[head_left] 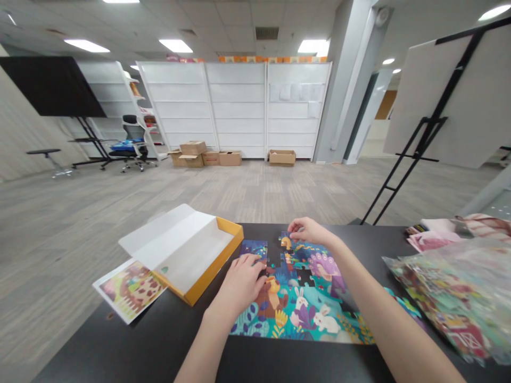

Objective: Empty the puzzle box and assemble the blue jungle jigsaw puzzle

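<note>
A partly assembled jigsaw puzzle (275, 311) with rabbits, flowers and other animals lies on the black table, with gaps showing dark tabletop in its upper half. My left hand (244, 277) rests palm down over the puzzle's left side, fingers stretched out and slightly apart. At the upper edge, my right hand (308, 232) has its fingers pinched at the side of a blue and orange puzzle piece (285, 242). Part of that piece's edge is hidden behind the fingertips. My right forearm covers some of the puzzle's right side.
An open yellow box (215, 266) with a white flap stands left, beside a picture card (133, 290). Plastic bags of colourful pieces (459, 298) lie at right, with pink cloth (435, 240) behind. Beyond the table (159, 351) are cartons (229, 158), shelves and a whiteboard stand (415, 143).
</note>
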A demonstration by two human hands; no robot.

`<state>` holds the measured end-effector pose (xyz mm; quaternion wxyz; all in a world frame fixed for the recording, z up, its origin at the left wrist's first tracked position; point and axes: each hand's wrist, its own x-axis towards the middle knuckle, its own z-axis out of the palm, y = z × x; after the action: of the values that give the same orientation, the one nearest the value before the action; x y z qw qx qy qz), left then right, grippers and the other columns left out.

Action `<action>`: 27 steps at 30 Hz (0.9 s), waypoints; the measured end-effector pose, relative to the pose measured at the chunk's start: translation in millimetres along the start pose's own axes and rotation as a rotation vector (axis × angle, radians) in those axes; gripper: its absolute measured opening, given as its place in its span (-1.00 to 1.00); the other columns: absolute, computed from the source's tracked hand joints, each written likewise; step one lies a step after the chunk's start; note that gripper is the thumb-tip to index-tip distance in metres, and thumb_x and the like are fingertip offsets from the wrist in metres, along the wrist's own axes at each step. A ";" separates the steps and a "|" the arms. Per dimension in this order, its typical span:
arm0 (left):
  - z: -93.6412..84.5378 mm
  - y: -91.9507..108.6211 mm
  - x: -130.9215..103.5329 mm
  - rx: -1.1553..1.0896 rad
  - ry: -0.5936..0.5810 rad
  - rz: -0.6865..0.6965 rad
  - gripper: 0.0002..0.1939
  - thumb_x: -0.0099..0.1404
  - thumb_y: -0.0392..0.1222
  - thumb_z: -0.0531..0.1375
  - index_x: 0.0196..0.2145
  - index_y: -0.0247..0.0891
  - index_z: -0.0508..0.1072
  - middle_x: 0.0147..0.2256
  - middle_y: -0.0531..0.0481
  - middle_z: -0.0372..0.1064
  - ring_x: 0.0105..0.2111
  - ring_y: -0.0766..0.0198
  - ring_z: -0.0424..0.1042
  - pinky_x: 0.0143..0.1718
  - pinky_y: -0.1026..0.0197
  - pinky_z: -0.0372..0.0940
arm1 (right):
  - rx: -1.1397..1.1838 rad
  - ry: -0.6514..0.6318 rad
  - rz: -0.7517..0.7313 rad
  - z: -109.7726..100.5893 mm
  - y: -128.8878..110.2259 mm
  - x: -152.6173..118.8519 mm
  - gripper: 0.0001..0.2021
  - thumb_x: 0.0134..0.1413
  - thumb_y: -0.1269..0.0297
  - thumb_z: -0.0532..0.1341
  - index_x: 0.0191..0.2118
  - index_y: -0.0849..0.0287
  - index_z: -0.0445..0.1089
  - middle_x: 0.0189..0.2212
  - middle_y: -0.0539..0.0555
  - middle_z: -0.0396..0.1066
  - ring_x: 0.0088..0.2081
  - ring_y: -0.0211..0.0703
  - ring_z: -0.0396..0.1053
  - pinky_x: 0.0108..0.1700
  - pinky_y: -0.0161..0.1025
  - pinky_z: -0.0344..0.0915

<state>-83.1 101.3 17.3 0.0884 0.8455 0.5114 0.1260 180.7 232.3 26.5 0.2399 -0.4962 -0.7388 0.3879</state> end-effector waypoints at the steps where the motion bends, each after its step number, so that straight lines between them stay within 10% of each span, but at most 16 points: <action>1: 1.1 0.0 -0.7 -0.006 -0.009 -0.001 -0.77 0.40 -0.15 0.14 -0.04 -0.13 0.51 0.11 -0.06 0.38 0.15 0.04 0.29 0.15 -0.04 0.20 | 0.012 -0.007 0.002 -0.3 2.9 0.2 -0.85 -0.09 0.31 0.33 -0.35 0.20 0.42 -0.52 0.00 0.49 -0.49 -0.22 0.46 -0.45 -0.33 0.33; 27: 0.7 -0.1 -4.2 -0.041 -0.022 -0.001 -0.74 0.39 -0.16 0.15 0.01 -0.13 0.47 0.10 -0.06 0.40 0.13 0.06 0.33 0.10 0.01 0.26 | -0.032 0.048 -0.061 49.8 12.6 15.8 -0.87 0.01 0.39 0.27 -0.27 0.22 0.53 -0.39 0.07 0.58 -0.39 -0.19 0.52 -0.30 -0.32 0.42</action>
<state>-84.8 97.6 16.1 0.1116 0.8444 0.5082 0.1272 144.6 232.7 -13.3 0.2613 -0.4864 -0.7536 0.3567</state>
